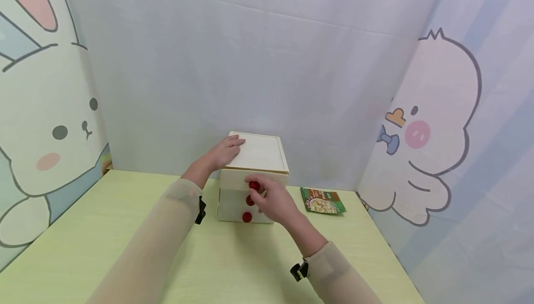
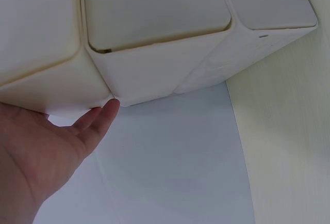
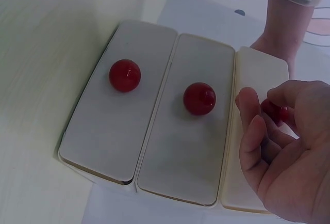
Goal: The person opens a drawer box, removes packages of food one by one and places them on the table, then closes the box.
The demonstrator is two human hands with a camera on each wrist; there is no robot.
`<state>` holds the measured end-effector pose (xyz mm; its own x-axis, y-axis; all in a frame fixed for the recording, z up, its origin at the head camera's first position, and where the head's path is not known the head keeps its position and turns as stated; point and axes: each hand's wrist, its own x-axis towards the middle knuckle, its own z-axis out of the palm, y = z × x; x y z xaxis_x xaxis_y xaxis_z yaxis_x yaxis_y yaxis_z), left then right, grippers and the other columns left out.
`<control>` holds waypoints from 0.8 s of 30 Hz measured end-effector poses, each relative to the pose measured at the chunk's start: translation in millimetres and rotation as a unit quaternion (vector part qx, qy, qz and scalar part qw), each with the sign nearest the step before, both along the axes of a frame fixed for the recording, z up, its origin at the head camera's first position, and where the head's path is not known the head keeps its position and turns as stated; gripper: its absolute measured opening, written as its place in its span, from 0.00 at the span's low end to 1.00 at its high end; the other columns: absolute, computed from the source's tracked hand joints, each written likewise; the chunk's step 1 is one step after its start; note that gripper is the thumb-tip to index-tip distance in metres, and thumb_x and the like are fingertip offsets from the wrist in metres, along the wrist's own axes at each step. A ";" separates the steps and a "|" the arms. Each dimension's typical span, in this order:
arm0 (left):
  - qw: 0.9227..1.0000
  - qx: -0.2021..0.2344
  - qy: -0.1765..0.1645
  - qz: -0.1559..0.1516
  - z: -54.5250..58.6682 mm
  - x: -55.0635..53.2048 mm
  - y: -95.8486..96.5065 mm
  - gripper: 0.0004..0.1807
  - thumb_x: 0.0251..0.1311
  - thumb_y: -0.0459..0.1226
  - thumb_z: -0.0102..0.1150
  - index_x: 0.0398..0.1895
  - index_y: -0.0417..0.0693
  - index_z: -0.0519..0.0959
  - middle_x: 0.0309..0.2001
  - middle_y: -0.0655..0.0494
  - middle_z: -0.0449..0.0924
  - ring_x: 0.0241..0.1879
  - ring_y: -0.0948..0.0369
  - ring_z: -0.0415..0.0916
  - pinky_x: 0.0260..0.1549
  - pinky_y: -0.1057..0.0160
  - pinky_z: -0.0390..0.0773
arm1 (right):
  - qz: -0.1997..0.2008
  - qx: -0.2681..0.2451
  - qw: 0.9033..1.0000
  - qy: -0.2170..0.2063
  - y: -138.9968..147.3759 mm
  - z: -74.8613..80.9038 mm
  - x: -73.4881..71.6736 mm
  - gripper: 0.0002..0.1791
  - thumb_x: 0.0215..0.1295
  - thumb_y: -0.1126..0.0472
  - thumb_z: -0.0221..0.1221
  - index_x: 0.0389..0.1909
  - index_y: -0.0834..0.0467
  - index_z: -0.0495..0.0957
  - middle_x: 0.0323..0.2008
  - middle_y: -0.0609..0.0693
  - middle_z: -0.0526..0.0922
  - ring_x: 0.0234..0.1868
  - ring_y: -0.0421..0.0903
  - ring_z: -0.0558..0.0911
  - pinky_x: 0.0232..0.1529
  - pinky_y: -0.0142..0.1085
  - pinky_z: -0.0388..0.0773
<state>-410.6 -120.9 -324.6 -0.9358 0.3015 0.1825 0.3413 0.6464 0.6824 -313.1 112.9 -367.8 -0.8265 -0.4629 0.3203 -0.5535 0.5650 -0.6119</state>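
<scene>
A white three-drawer box (image 1: 267, 152) stands on the table, each drawer front bearing a round red knob. My right hand (image 1: 277, 199) is at the top drawer, thumb and fingers pinching its red knob (image 3: 274, 111). Below it, the middle knob (image 3: 199, 98) and the bottom knob (image 3: 125, 75) are untouched. My left hand (image 1: 225, 152) rests on the left side of the box top, fingers extended over the edge. In the left wrist view the left hand (image 2: 51, 149) lies against the box's side (image 2: 154, 69). Whether the top drawer stands slightly out I cannot tell.
A green food packet (image 1: 323, 201) with a picture of a bowl lies right of the box. The pale yellow-green table (image 1: 125, 211) extends in front and to both sides. A grey-white curtain (image 1: 258, 63) hangs close behind the box, with cartoon panels at left and right.
</scene>
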 end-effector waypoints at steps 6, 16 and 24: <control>1.000 -0.005 -0.001 -0.004 -1.4 -0.5 -0.9 0.32 0.87 0.44 0.30 0.88 0.45 0.61 0.91 0.43 0.44 0.90 0.40 0.36 0.87 0.34 0.44 | -0.008 0.005 1.000 -0.006 -0.7 1.0 -3.5 0.17 0.83 0.58 0.61 0.68 0.46 0.82 0.35 0.47 0.84 0.23 0.41 0.83 0.27 0.35 0.85; 1.000 -0.008 -0.006 -0.001 -0.1 0.2 0.1 0.32 0.87 0.45 0.30 0.88 0.45 0.60 0.91 0.43 0.44 0.90 0.40 0.36 0.87 0.33 0.44 | -0.019 0.008 1.000 -0.014 -1.8 4.9 -6.5 0.17 0.83 0.58 0.60 0.68 0.48 0.83 0.34 0.49 0.83 0.21 0.42 0.82 0.26 0.37 0.85; 1.000 -0.005 -0.007 0.002 1.2 1.1 0.5 0.32 0.87 0.44 0.31 0.88 0.46 0.61 0.91 0.44 0.45 0.91 0.41 0.37 0.87 0.34 0.45 | -0.021 0.009 1.000 -0.017 -2.9 5.8 -7.0 0.17 0.83 0.59 0.60 0.68 0.48 0.83 0.33 0.48 0.83 0.21 0.42 0.82 0.27 0.37 0.84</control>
<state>-409.5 -120.3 -323.4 -0.9395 0.2989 0.1671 0.3293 0.6544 0.6807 -320.1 110.0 -362.0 -0.8553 -0.4334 0.2838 -0.5087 0.5988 -0.6186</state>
